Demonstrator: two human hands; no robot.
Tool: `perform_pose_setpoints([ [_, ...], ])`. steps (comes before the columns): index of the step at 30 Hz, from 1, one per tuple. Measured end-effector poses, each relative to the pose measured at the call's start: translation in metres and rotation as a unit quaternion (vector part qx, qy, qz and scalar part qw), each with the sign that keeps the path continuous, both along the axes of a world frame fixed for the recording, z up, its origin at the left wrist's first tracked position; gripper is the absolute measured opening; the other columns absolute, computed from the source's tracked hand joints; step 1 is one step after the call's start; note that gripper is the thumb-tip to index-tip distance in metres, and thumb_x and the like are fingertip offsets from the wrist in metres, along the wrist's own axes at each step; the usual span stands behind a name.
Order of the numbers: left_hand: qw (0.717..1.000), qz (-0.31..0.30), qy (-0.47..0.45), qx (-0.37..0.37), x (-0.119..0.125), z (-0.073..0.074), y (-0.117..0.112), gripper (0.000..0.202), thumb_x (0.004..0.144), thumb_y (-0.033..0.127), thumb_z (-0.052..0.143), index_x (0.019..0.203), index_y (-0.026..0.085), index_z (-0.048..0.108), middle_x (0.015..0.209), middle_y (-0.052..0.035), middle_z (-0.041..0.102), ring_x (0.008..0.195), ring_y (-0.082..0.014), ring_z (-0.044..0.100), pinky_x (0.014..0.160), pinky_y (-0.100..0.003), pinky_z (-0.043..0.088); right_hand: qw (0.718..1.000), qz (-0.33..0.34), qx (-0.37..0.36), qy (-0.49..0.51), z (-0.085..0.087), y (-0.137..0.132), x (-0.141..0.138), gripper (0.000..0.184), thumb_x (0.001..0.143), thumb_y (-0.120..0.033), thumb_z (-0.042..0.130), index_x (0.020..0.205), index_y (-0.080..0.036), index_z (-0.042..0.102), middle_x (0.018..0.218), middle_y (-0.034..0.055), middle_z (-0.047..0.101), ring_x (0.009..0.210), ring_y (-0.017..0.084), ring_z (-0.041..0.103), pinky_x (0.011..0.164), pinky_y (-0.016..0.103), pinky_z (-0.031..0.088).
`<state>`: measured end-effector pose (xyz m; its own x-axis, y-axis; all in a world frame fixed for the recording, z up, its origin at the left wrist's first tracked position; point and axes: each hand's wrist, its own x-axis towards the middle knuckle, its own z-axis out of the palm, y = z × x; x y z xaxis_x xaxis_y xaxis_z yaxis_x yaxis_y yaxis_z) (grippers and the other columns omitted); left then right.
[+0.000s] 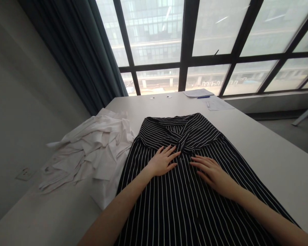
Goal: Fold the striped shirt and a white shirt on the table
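A black garment with white stripes, which looks like a buttoned dress, lies spread on the white table. Its crossed, twisted neckline points toward the window and its lower end runs out of view at the bottom. My left hand rests flat on the cloth just below the twist, fingers spread. To the right of the button line, my right hand lies on the stripes with its fingers stretched out. Neither hand grips anything. My forearms cover parts of the garment's sides.
A crumpled heap of white cloth lies on the left, touching the garment's edge. At the far end are papers, a blue pen and two small cutouts in the tabletop. A dark curtain and a window stand behind.
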<state>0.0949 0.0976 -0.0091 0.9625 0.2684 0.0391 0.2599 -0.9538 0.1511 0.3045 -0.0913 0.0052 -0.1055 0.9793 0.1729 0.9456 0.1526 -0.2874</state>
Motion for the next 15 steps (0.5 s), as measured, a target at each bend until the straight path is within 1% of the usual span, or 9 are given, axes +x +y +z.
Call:
perform_pose_setpoints([
  [2, 1.0, -0.005, 0.004, -0.011, -0.001, 0.001, 0.0, 0.059, 0.099, 0.054, 0.033, 0.153, 0.033, 0.02, 0.162, -0.0036, 0.018, 0.149, -0.0266, 0.012, 0.118, -0.054, 0.017, 0.996, -0.077, 0.02, -0.041, -0.015, 0.01, 0.019, 0.048, 0.099, -0.044, 0.035, 0.142, -0.027, 0.048, 0.15, 0.0056, 0.045, 0.142, 0.027, 0.033, 0.112, 0.051, 0.032],
  [4, 1.0, -0.006, 0.005, -0.019, -0.001, 0.002, 0.001, 0.062, 0.098, 0.057, 0.033, 0.153, 0.034, 0.018, 0.162, -0.0036, 0.017, 0.149, -0.0273, 0.011, 0.118, -0.055, 0.016, 0.985, -0.154, 0.018, -0.076, -0.032, 0.013, 0.043, 0.052, 0.098, -0.048, 0.032, 0.141, -0.024, 0.049, 0.151, 0.0074, 0.044, 0.142, 0.028, 0.033, 0.112, 0.053, 0.03],
  [7, 1.0, -0.008, 0.002, -0.022, -0.002, 0.002, 0.001, 0.063, 0.098, 0.059, 0.032, 0.153, 0.034, 0.018, 0.162, -0.0037, 0.016, 0.149, -0.0273, 0.012, 0.118, -0.055, 0.015, 0.969, -0.228, 0.012, -0.099, -0.05, 0.006, 0.081, 0.055, 0.097, -0.05, 0.027, 0.143, -0.026, 0.047, 0.152, 0.0055, 0.042, 0.142, 0.027, 0.033, 0.113, 0.052, 0.029],
  [9, 1.0, -0.009, 0.0, -0.019, -0.002, 0.002, 0.001, 0.062, 0.098, 0.058, 0.033, 0.153, 0.034, 0.018, 0.162, -0.0039, 0.016, 0.149, -0.0272, 0.012, 0.118, -0.055, 0.016, 0.961, -0.257, 0.008, -0.106, -0.055, -0.003, 0.104, 0.057, 0.097, -0.051, 0.025, 0.144, -0.026, 0.045, 0.153, 0.0059, 0.041, 0.141, 0.027, 0.035, 0.112, 0.052, 0.031],
  [11, 1.0, -0.01, -0.002, -0.017, -0.002, 0.001, 0.002, 0.062, 0.098, 0.058, 0.033, 0.153, 0.034, 0.019, 0.162, -0.004, 0.016, 0.149, -0.0271, 0.012, 0.118, -0.055, 0.016, 0.954, -0.281, 0.004, -0.109, -0.056, -0.012, 0.121, 0.059, 0.096, -0.051, 0.023, 0.144, -0.025, 0.044, 0.153, 0.0065, 0.041, 0.14, 0.027, 0.037, 0.111, 0.053, 0.031],
  [13, 1.0, -0.01, -0.002, -0.015, -0.002, 0.001, 0.001, 0.062, 0.098, 0.058, 0.033, 0.153, 0.034, 0.018, 0.162, -0.0041, 0.017, 0.149, -0.027, 0.012, 0.118, -0.055, 0.016, 0.947, -0.301, -0.002, -0.111, -0.055, -0.018, 0.132, 0.059, 0.096, -0.051, 0.022, 0.145, -0.024, 0.043, 0.152, 0.0066, 0.042, 0.139, 0.028, 0.037, 0.111, 0.054, 0.032],
  [15, 1.0, -0.007, -0.005, -0.011, -0.002, 0.002, 0.0, 0.063, 0.098, 0.057, 0.033, 0.154, 0.034, 0.016, 0.162, -0.0048, 0.017, 0.149, -0.0266, 0.013, 0.118, -0.055, 0.017, 0.941, -0.317, -0.007, -0.117, -0.053, -0.02, 0.134, 0.06, 0.097, -0.05, 0.022, 0.144, -0.022, 0.044, 0.151, 0.008, 0.043, 0.139, 0.029, 0.038, 0.11, 0.057, 0.032],
])
